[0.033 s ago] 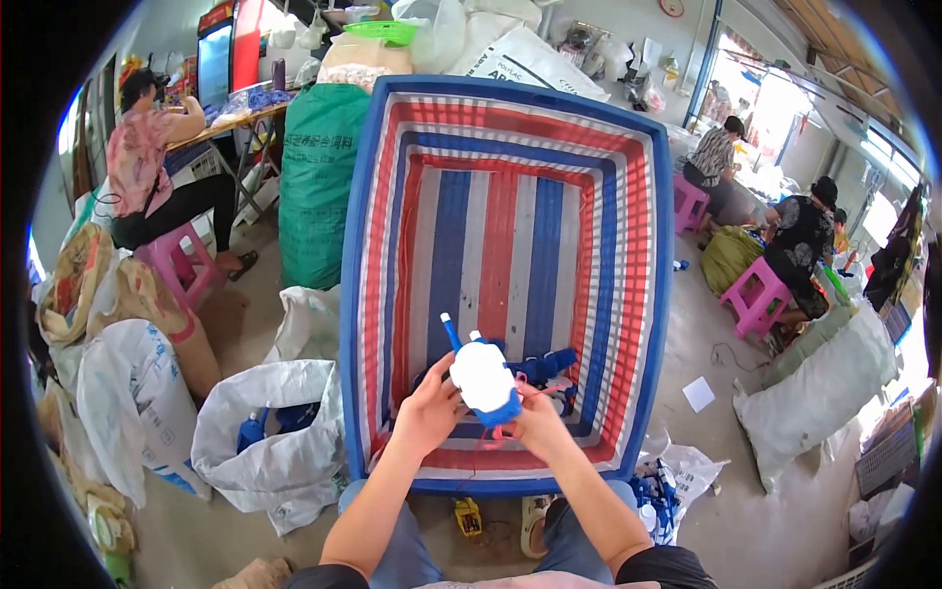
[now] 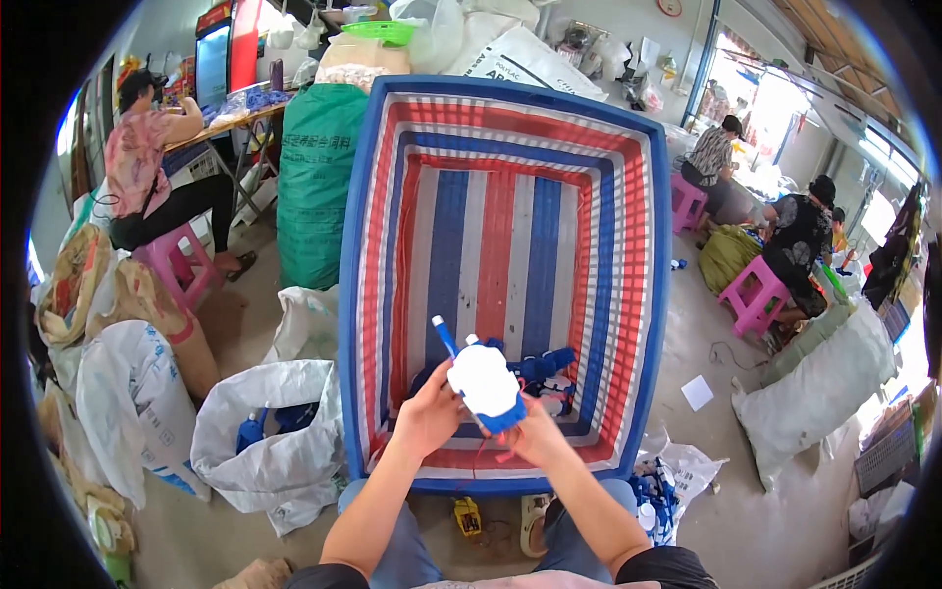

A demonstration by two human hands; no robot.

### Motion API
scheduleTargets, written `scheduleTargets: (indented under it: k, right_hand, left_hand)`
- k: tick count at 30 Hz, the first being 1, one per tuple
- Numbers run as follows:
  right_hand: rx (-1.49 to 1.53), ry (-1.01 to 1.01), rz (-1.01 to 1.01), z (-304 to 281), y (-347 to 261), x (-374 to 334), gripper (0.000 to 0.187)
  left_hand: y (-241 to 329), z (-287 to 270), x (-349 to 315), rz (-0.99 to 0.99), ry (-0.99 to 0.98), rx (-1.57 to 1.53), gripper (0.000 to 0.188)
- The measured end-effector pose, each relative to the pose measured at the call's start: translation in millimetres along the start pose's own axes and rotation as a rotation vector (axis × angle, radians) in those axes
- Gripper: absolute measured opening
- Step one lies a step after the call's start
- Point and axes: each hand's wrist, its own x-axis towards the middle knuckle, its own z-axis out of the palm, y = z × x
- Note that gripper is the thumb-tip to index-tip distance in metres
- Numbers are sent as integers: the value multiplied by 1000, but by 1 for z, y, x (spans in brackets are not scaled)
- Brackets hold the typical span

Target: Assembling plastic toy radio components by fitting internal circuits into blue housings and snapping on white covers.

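Over the near end of a large blue-rimmed crate [image 2: 348, 324], both my hands hold a soft white-and-blue piece [image 2: 483, 378] that looks like a stuffed toy. A thin blue limb with a white tip [image 2: 445, 336] sticks up from its left side. My left hand [image 2: 428, 414] grips its left edge, with fingers curled. At the lower right, next to its blue end, my right hand [image 2: 539, 434] is closed on it. A thin red ribbon [image 2: 481, 455] hangs between my hands. Beneath, similar dark blue pieces [image 2: 545, 365] lie on the crate's striped lining, partly hidden.
An open white sack [image 2: 270, 378] with blue pieces stands left of the crate, a tall green sack [image 2: 316, 187] behind it. More blue-and-white pieces [image 2: 655, 501] lie at the near right. Several people sit working on pink stools [image 2: 756, 297]. A stuffed white sack [image 2: 819, 393] leans at right.
The white-and-blue piece has turned slightly, its limb leaning further left. My right hand has shifted a little, and less of the red ribbon shows beside it.
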Motion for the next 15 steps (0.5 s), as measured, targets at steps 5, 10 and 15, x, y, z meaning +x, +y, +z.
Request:
scheduleTargets:
  k: [5, 10, 15]
  right_hand:
    - [320, 118, 130, 26, 29, -21, 33]
    - [-778, 297, -477, 21, -6, -25, 32]
    - [-1161, 380, -1231, 70, -50, -42, 38]
  left_hand:
    - [2, 25, 1, -89, -256, -110, 86]
    - [13, 8, -6, -68, -30, 96, 78]
    - [17, 19, -13, -115, 3, 198, 74]
